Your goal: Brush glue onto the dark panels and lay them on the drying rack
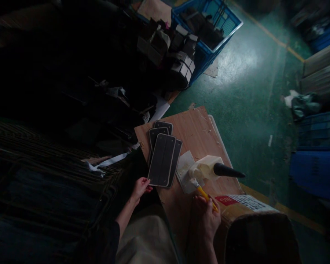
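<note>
My left hand (140, 189) pinches the lower left corner of a dark rectangular panel (162, 159) with a pale border and rounded corners. Several similar panels (163, 125) lie fanned out under it on a wooden board (189, 124). In my right hand (209, 214) is a brush with a yellow handle (207, 197), its pale bristles pointing up and left. Those bristles are over a greyish plate (185, 185) smeared with whitish stuff. Beside the brush a translucent bottle (207, 165) with a long black conical nozzle (228, 170) points right.
A cardboard box (236, 209) with a red and white label stands at the lower right. Beyond the board, a blue crate (218, 51) holds dark pieces, with strapped bundles (183, 68) beside it. Blue bins (316, 168) line the right side of the green floor (253, 95).
</note>
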A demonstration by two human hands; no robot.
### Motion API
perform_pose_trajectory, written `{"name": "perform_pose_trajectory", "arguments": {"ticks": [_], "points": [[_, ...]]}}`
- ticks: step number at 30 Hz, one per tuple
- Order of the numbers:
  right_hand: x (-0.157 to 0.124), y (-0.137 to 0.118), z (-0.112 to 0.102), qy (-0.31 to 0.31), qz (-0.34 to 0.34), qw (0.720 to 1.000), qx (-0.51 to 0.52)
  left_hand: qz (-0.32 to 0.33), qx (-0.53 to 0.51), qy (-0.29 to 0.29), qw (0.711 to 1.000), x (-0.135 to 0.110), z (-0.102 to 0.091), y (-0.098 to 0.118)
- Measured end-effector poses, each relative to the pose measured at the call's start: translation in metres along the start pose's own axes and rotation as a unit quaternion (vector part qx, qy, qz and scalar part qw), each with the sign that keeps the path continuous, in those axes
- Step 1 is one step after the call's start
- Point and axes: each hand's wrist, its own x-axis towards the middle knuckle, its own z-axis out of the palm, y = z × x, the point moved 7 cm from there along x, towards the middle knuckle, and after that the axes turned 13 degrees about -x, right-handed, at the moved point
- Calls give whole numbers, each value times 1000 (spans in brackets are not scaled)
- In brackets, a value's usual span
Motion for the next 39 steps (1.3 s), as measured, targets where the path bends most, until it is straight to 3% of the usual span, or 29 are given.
{"name": "perform_pose_trajectory", "arguments": {"ticks": [3, 5, 11, 15, 19, 23, 26, 34, 36, 39], "points": [[0, -33, 38, -80, -94, 990, -63, -7, -29, 14, 999, 2, 0, -5], [9, -55, 72, -129, -182, 967, -124, -5, -44, 21, 999, 4, -1, -8], [43, -109, 167, -179, -433, 821, -327, -18, -71, 27, 997, 5, -1, -14], [52, -127, 204, -211, -518, 748, -358, -21, -79, 26, 996, 5, -2, -18], [56, -129, 224, -211, -554, 707, -385, -11, -86, 19, 996, 7, -2, -20], [56, -124, 229, -216, -554, 705, -387, -19, -83, 27, 996, 10, -4, -21], [46, -112, 215, -241, -535, 713, -384, -18, -83, 31, 996, 9, -4, -18], [-31, -55, 146, -393, -474, 668, -417, -19, -69, 37, 997, 7, -4, -18], [-49, -49, 141, -432, -450, 664, -412, -18, -68, 32, 997, 8, -4, -19], [-58, -51, 150, -473, -431, 661, -392, -16, -67, 30, 997, 11, -6, -22]]}}
